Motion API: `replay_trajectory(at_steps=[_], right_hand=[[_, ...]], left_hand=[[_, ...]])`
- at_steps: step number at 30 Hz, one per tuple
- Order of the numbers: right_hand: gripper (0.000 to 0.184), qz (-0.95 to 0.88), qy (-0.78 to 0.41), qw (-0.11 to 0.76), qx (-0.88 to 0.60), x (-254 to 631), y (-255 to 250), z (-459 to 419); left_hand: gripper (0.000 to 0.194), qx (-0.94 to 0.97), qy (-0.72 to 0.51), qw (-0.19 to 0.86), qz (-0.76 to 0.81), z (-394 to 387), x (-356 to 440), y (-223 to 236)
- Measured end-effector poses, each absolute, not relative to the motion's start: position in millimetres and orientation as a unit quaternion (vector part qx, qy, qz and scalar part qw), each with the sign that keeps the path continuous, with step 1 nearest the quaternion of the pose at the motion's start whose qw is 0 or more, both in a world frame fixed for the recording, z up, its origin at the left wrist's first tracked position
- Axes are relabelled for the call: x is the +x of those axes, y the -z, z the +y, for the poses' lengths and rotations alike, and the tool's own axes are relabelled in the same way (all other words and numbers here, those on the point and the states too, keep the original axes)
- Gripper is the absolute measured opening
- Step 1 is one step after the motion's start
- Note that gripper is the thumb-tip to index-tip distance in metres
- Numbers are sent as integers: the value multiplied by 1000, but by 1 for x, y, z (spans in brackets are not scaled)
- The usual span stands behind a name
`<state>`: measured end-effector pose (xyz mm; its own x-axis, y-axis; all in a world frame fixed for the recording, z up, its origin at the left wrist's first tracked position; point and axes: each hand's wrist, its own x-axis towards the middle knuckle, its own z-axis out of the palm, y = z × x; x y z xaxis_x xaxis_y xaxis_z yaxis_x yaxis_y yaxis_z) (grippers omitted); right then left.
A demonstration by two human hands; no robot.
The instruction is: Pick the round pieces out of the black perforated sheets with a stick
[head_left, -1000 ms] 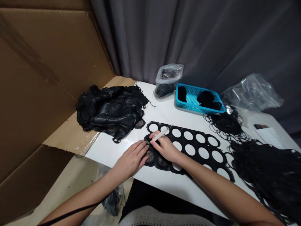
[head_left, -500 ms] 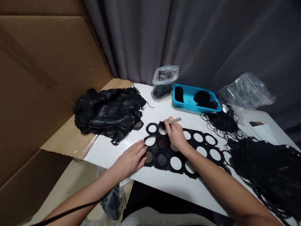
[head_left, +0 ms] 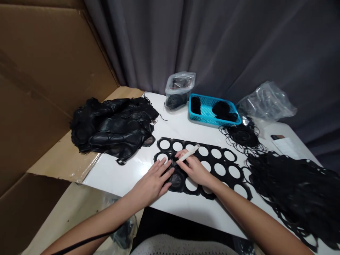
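Closer to the left hand (head_left: 153, 181) than half a second ago, the right hand (head_left: 196, 169) grips a slim white tool (head_left: 189, 152) over the perforated black sheet (head_left: 211, 160), whose long axis runs rightward from the splayed left hand pressing its end

The person wears a pale openwork top (head_left: 174, 245) with black clothing (head_left: 164, 222) below — a thin black cord (head_left: 89, 240) crosses the bare left forearm (head_left: 106, 217).
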<state>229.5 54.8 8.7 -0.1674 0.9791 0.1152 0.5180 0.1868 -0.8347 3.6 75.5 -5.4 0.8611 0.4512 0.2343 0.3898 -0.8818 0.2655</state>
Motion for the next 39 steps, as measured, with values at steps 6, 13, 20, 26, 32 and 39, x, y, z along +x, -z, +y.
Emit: replay_trajectory(at_steps=[6,13,20,26,32,39], right_hand=[[13,-699,-319,343,-541,230,-7,54],[8,-731,-269,316,-542,224,-7,48],[19,-703,-173,355,-591,226,6,56],[25,-532,-142,427,-718,274,-25,70],[21,-674,-262,370,-583,230,-30,18],[11,-695,-325,331,-550,206,-15,-10]], left_hand=[[49,959,-142,120,216,78,0,4],[49,961,-126,112,219,77,1,3],[45,964,-127,98,213,79,2,5],[44,960,-156,102,210,79,1,1],[36,953,-194,82,217,45,-12,-2],[44,959,-150,78,226,16,-25,8]])
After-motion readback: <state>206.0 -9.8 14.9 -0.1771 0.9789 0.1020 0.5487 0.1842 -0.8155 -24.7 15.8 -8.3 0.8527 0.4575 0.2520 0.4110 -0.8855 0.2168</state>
